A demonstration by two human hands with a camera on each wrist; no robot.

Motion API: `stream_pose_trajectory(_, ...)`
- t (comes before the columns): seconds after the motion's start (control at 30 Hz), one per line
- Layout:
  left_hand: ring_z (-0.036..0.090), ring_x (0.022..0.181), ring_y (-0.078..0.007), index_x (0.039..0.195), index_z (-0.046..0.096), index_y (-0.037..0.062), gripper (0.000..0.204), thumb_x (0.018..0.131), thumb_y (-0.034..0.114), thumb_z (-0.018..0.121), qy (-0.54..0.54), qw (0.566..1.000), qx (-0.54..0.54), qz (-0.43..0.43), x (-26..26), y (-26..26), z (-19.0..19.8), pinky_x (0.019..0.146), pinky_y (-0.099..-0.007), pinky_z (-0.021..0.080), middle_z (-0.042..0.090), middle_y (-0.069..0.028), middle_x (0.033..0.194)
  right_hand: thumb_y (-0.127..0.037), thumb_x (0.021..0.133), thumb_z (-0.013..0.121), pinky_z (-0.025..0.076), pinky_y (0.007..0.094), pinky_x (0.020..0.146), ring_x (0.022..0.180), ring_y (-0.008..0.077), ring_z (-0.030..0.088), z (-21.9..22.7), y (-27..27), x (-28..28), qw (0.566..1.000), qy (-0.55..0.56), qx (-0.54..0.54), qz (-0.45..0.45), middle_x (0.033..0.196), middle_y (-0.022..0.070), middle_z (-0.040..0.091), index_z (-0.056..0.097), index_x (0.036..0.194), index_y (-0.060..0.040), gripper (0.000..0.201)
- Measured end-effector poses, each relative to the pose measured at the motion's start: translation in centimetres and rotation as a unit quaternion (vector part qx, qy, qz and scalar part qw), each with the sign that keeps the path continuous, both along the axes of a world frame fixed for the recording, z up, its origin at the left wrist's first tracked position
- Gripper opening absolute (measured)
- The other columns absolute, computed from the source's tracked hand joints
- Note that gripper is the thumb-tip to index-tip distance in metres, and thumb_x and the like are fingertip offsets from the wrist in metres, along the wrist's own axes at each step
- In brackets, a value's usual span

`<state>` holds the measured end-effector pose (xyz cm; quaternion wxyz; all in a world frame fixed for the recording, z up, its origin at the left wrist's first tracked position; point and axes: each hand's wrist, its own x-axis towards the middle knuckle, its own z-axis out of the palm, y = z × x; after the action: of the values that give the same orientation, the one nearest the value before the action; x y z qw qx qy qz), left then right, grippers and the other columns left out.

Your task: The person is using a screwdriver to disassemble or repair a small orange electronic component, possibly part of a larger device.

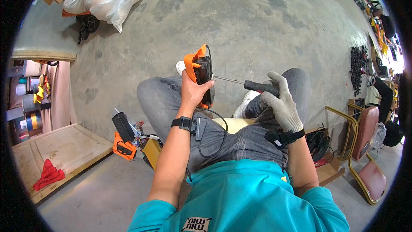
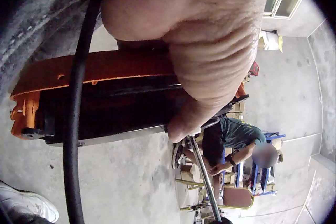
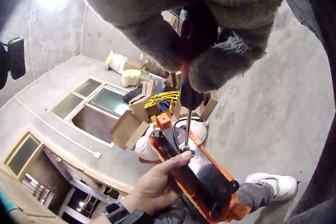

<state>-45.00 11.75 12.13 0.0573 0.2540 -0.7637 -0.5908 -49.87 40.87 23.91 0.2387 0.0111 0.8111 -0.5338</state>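
My bare left hand [image 1: 194,91] grips an orange-and-black housing [image 1: 205,66] above my left knee, its kind unclear. The housing's orange shell faces left and its dark side faces right. In my gloved right hand [image 1: 283,105] is a screwdriver [image 1: 257,87] with a black-and-red handle, its shaft pointing left at the housing. From the right wrist, the metal shaft [image 3: 189,121] meets a small fitting on the housing's dark face, right beside the left thumb [image 3: 176,162]. Gloved fingers [image 3: 218,66] wrap the handle and partly hide it.
A black cable [image 1: 224,135] loops below the left wrist. Left of my leg lie a black box [image 1: 122,126] and another orange part [image 1: 125,147]. A chair [image 1: 369,133] and an open carton [image 1: 332,174] stand right. White bags [image 1: 107,0] lie far left; another person [image 2: 236,140] sits across the room.
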Motion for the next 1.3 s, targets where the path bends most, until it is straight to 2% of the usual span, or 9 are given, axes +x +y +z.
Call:
stream_pose_trajectory(0.2,0.07,0.107,-0.0253,0.129,0.048,0.0006,0.072,0.075,0.011,0.095,-0.009,1.0,0.012,0.006,-0.1,0.1,0.4,0.097,-0.0382,0.056,0.071,-0.0132,0.118,-0.026,0.097,0.07,0.046,0.0379,0.111,0.122,0.026,0.06,0.6,-0.2,-0.4,0.986,-0.156,-0.038,-0.04,0.13,0.0167,0.062,0.044,0.155,-0.0007,0.068)
stream_pose_trajectory(0.4,0.07,0.108,-0.0249,0.128,0.048,0.0004,0.071,0.075,0.011,0.095,-0.002,1.0,0.01,0.009,0.0,0.1,0.3,0.097,-0.0383,0.056,0.071,-0.013,0.118,-0.03,0.1,0.069,0.046,0.0383,0.112,0.124,0.0263,0.061,-1.5,0.5,0.0,1.0,0.001,-0.005,0.026,0.131,0.0186,0.063,0.046,0.153,0.0009,0.066)
stream_pose_trajectory(0.5,0.07,0.108,-0.0254,0.128,0.048,0.0001,0.072,0.075,0.012,0.095,0.006,1.0,0.023,0.004,0.0,-0.1,-0.2,0.097,-0.0385,0.056,0.071,-0.013,0.118,-0.029,0.098,0.07,0.044,0.0385,0.114,0.128,0.0275,0.06,0.3,0.0,-0.5,0.987,-0.15,-0.044,-0.039,0.134,0.0198,0.062,0.046,0.153,0.001,0.067)
stream_pose_trajectory(0.7,0.07,0.108,-0.0253,0.128,0.048,0.0,0.072,0.075,0.011,0.095,-0.006,1.0,0.015,0.008,0.1,-0.2,-0.5,0.097,-0.0384,0.056,0.071,-0.0128,0.118,-0.033,0.103,0.066,0.052,0.0329,0.096,0.106,0.0191,0.065,-1.9,0.5,0.2,0.999,0.03,0.01,0.023,0.121,0.0149,0.067,0.046,0.153,0.002,0.064)
stream_pose_trajectory(0.9,0.07,0.107,-0.025,0.128,0.048,0.0,0.072,0.075,0.011,0.095,-0.004,1.0,0.022,0.006,0.0,0.0,0.1,0.096,-0.038,0.057,0.071,-0.0126,0.118,-0.029,0.1,0.068,0.05,0.0359,0.104,0.116,0.0232,0.064,0.3,-0.2,-0.3,0.991,-0.132,-0.014,-0.025,0.128,0.0185,0.065,0.047,0.152,0.002,0.064)
stream_pose_trajectory(1.0,0.071,0.107,-0.0249,0.127,0.048,0.0,0.071,0.075,0.011,0.095,-0.019,1.0,0.012,0.009,0.0,0.0,0.1,0.096,-0.0382,0.057,0.071,-0.0128,0.118,-0.029,0.1,0.068,0.053,0.0343,0.096,0.106,0.0202,0.066,-1.6,0.4,0.1,0.999,0.013,0.022,0.028,0.122,0.0163,0.066,0.047,0.151,0.0016,0.063)
stream_pose_trajectory(1.13,0.071,0.107,-0.0252,0.127,0.048,0.0,0.071,0.075,0.011,0.095,-0.018,1.0,0.02,0.011,-0.1,-0.1,-0.1,0.096,-0.0384,0.057,0.071,-0.013,0.117,-0.029,0.099,0.069,0.052,0.0354,0.099,0.107,0.022,0.067,-1.3,0.3,-0.2,0.999,-0.004,0.016,0.03,0.123,0.0169,0.066,0.048,0.151,0.0008,0.064)
stream_pose_trajectory(1.2,0.071,0.107,-0.0257,0.127,0.048,0.0001,0.071,0.075,0.011,0.096,-0.02,1.0,0.014,0.007,0.0,-0.1,-0.1,0.096,-0.0385,0.057,0.071,-0.0133,0.118,-0.027,0.094,0.071,0.046,0.0394,0.112,0.123,0.0276,0.063,0.3,-0.2,-0.5,0.987,-0.155,-0.025,-0.033,0.131,0.0194,0.064,0.049,0.149,-0.0003,0.065)
stream_pose_trajectory(1.3,0.071,0.108,-0.0257,0.127,0.048,0.0002,0.072,0.075,0.011,0.096,-0.019,1.0,0.013,0.003,-0.1,-0.2,-0.4,0.096,-0.0385,0.057,0.071,-0.0138,0.119,-0.03,0.098,0.07,0.053,0.036,0.099,0.106,0.0224,0.067,-1.5,0.2,0.0,0.999,-0.04,0.017,0.006,0.122,0.0175,0.067,0.049,0.149,0.0014,0.063)
